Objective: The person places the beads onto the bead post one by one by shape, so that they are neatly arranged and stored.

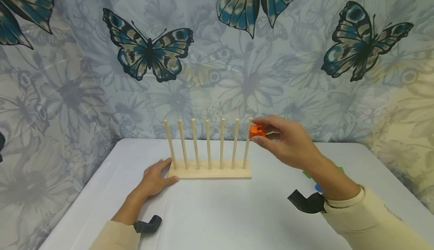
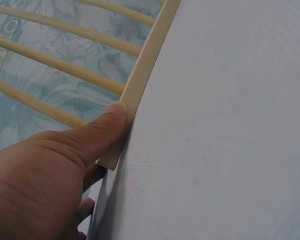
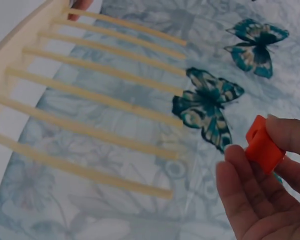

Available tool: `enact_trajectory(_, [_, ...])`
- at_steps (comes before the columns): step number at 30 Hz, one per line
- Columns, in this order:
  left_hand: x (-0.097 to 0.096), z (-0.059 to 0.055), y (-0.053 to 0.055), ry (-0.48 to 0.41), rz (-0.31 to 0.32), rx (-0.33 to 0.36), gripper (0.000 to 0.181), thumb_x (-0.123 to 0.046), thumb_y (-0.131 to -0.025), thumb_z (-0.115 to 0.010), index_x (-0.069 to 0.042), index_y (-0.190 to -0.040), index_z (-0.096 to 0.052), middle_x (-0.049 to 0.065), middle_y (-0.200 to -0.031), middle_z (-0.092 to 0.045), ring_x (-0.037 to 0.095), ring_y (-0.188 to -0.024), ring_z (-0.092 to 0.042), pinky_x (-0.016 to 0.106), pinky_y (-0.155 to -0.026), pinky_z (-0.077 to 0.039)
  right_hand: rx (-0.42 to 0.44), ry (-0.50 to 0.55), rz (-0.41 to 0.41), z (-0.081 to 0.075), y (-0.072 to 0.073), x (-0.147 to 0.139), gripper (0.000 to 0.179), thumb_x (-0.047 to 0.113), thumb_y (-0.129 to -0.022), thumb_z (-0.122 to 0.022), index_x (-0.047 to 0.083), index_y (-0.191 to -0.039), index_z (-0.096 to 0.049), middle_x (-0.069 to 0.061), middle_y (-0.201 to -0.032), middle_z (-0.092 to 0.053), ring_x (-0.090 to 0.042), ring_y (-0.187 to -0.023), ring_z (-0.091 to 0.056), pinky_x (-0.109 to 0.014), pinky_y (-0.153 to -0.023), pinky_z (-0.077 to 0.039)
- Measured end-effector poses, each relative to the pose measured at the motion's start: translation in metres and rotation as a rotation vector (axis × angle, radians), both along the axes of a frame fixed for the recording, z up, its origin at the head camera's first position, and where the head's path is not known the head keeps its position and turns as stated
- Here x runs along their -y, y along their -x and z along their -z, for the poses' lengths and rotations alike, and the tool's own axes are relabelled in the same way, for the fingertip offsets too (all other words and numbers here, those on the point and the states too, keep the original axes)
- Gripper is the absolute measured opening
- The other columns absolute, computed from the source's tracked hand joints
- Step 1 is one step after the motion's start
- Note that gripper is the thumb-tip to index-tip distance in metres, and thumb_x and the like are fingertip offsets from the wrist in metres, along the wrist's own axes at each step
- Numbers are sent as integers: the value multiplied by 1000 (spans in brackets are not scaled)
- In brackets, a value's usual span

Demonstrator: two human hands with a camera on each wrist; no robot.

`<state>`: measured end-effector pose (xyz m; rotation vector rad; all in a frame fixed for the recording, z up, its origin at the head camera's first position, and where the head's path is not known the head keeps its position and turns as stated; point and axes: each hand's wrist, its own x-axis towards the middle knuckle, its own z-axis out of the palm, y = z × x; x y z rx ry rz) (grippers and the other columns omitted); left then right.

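A pale wooden peg rack (image 1: 210,173) with several upright dowels in a row stands on the table. My left hand (image 1: 156,179) holds the left end of its base, the thumb (image 2: 107,125) along the front edge and the fingers round the far side. Up at the top of the rightmost dowel (image 1: 247,152), my right hand (image 1: 288,140) pinches a small orange block (image 1: 257,131) between thumb and fingertips. A hole shows in one face of the orange block (image 3: 264,145) in the right wrist view, where it is held apart from the dowel tips.
Green pieces (image 1: 306,174) and a blue piece (image 1: 318,187) lie on the white table (image 1: 230,212) to the right, partly hidden behind my right forearm. A butterfly-patterned cloth (image 1: 217,80) hangs behind the table.
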<state>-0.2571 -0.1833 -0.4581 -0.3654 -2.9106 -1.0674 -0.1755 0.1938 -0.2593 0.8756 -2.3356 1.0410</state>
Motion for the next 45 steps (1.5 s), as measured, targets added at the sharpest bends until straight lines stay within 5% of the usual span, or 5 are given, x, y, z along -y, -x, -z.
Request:
enact_trajectory(9, [-1,4,3,-11,-5,-7,79,-36,-80,-79,-3,-143,-45,24,-144,-41,43,-137,-26,62,-107,-8,20,60,-16,-16,22,35,34,5,-84,-76,-1,-116,-66,-3,-92,-70,-14,-77,-65,-27,-69,-54])
enact_trajectory(23, [0,0,2,8,-7,0,81,-36,-80,-78,-3,-145,-42,23,-145,-41,42,-138,-25,59,-109,-5,68,123,-127,-29,53,89,37,4,-85,-74,-5,-119,-64,-8,-96,-69,-17,-82,-66,-28,-77,-54])
enact_trajectory(45, [2,1,4,-6,28,-14,81,-35,-80,-79,-1,-144,-43,24,-143,-43,43,-137,-25,58,-109,-6,194,60,-67,-27,90,161,43,15,-87,-74,2,-125,-63,-2,-97,-69,-11,-81,-64,-22,-70,-52])
